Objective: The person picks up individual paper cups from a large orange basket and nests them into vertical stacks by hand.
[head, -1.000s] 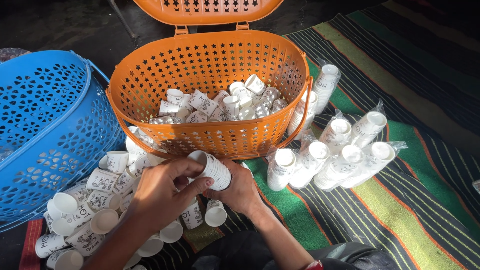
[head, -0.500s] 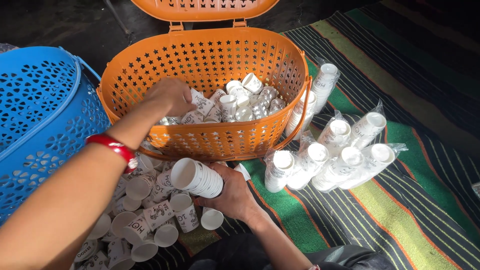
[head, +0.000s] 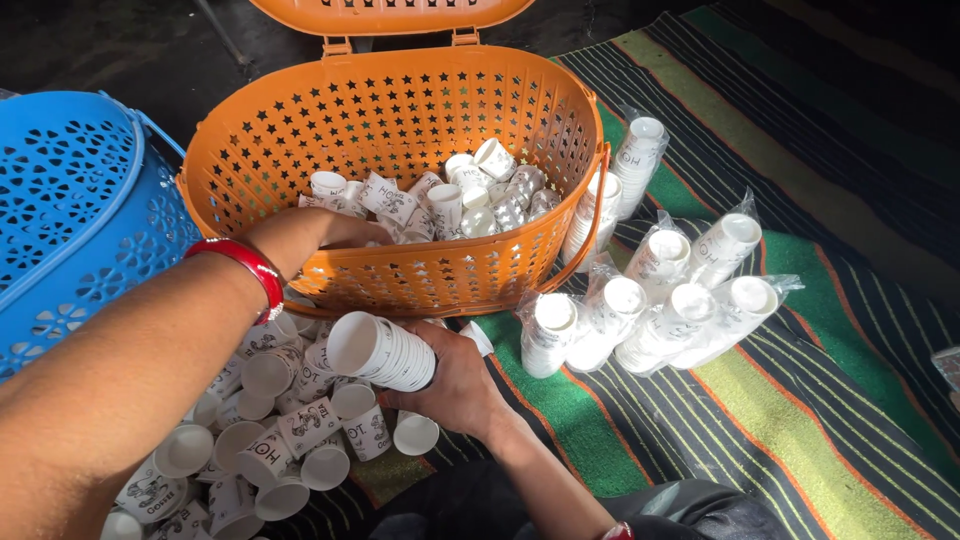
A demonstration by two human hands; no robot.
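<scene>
Head view only, so we go with that. Compared to half a second ago, our left hand (head: 335,232) has dropped lower into the orange basket (head: 300,160), fingers tucked behind the front rim, so we can't tell if it's pinching anything. Our right hand (head: 455,385) hasn't budged much, just in front of the basket, wrapped around a nested stack of white paper cups (head: 385,352) lying sideways. Loose cups (head: 270,450) are scattered in front of the basket's left end, more loose ones (head: 450,195) inside it. Bagged cup sleeves (head: 650,310) crowd the basket's right side, and a blue basket (head: 80,220) nearly touches its left. Free room is on the striped mat (head: 800,420) beyond the sleeves.
</scene>
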